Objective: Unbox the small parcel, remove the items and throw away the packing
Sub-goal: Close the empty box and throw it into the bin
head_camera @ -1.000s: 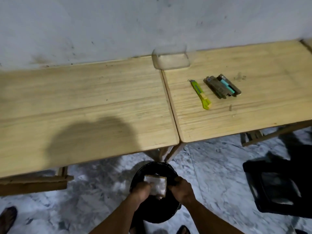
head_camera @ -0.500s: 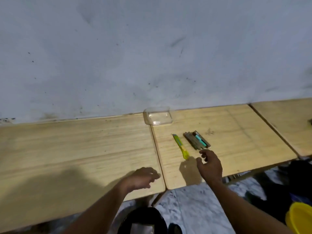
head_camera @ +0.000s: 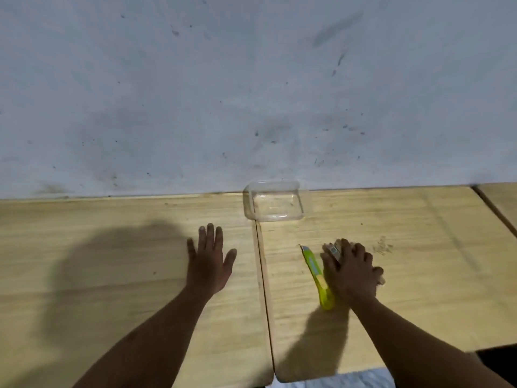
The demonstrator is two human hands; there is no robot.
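Items [head_camera: 334, 252] lie under the right hand [head_camera: 351, 271], fingers curled over them; left hand [head_camera: 208, 263] rests flat, spread, empty.

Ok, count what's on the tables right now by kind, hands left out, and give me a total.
Clear tray: 1
Yellow-green cutter: 1
Bundle of small items under the right hand: 1, number of pieces hidden
Total: 3

Tabletops [head_camera: 112, 275] pale wood, matt, fine straight grain, lower half of frame. Clear glossy plastic container [head_camera: 272, 201] at centre against the matt, scuffed, grey painted wall [head_camera: 251, 79]. Utility knife [head_camera: 317, 275] lower right has smooth yellow-green plastic body.
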